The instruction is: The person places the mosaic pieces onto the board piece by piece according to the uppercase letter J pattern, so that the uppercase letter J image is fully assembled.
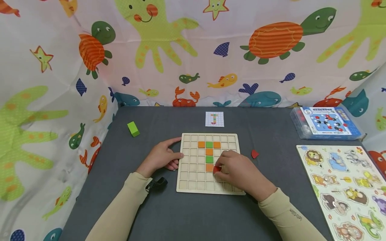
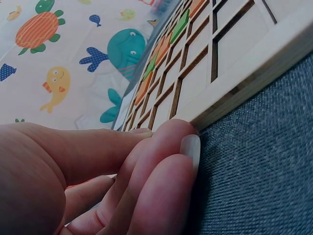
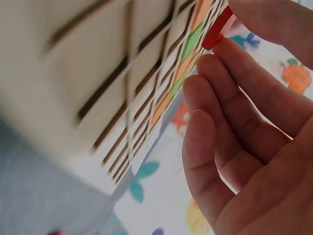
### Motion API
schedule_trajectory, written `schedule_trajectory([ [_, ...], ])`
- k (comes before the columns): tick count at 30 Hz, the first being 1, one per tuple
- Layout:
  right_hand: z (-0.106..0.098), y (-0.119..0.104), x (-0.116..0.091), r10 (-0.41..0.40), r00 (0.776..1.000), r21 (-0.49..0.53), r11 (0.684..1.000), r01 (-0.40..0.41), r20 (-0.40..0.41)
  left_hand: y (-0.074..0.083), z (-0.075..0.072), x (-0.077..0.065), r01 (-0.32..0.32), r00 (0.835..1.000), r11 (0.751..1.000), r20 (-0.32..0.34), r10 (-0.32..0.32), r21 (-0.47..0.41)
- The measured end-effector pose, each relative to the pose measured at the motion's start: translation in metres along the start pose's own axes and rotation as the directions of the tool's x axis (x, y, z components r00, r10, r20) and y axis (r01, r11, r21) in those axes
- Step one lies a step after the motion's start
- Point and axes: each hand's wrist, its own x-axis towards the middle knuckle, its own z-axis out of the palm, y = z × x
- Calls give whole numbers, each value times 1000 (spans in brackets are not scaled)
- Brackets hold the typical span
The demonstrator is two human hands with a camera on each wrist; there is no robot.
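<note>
A wooden grid board [image 1: 193,185] lies in the middle of the table, with several orange and green square tiles [image 1: 209,152] set in its cells. My left hand [image 1: 159,155] rests at the board's left edge, index finger stretched toward the far corner and thumb against the side; its other fingers are bent. Between thumb and fingertip, my right hand [image 1: 238,169] pinches a small red tile [image 3: 217,29], just right of the lowest orange tile. A second red tile [image 1: 254,154], with a curved side, lies on the table right of the board.
Beyond the board lies a pattern card [image 1: 214,119] showing a J shape. A green block [image 1: 133,129] is at the far left. On the right are a clear box with a blue label [image 1: 328,123] and an animal puzzle board [image 1: 346,194]. Printed cloth hangs behind.
</note>
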Motion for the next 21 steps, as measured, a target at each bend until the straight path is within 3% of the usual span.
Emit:
schedule_trajectory([
  [6, 8, -15, 6, -31, 999, 6, 999, 31, 8, -2, 1, 0, -7, 1000, 1000, -10, 7, -3],
  [21, 19, -22, 7, -86, 996, -38, 996, 85, -27, -1, -1, 2, -6, 1000, 1000, -2, 6, -9],
])
